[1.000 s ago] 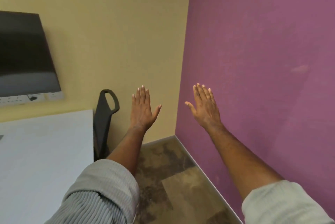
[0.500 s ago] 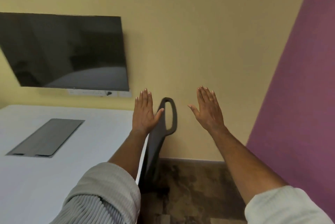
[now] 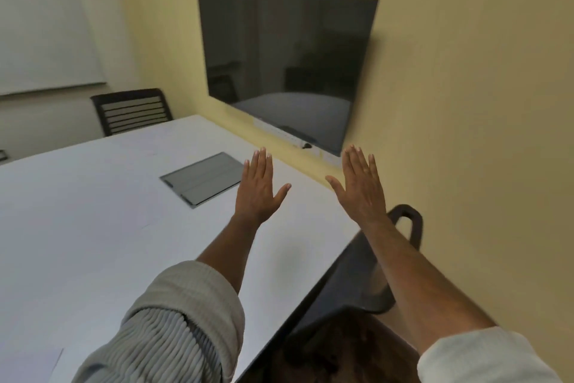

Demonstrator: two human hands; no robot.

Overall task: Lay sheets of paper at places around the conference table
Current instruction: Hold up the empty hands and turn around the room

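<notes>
Fingers point(image 3: 259, 165): held straight and close together on both hands, thumbs spread; nothing is pinched.
Left hand point(image 3: 257, 191): raised over the table point(image 3: 93, 212), palm down.
Right hand point(image 3: 362, 185): raised past the table's right edge, above a chair point(image 3: 403, 218).
Paper point(image 3: 28, 365): one sheet corner is seen at the table's near left edge.
Panel point(image 3: 203, 178): set into the table, left of the left hand.

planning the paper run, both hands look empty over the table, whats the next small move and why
Probably bring the left hand down toward the sheet at the table's near-left edge: both it and the right hand are open, holding nothing.
</notes>
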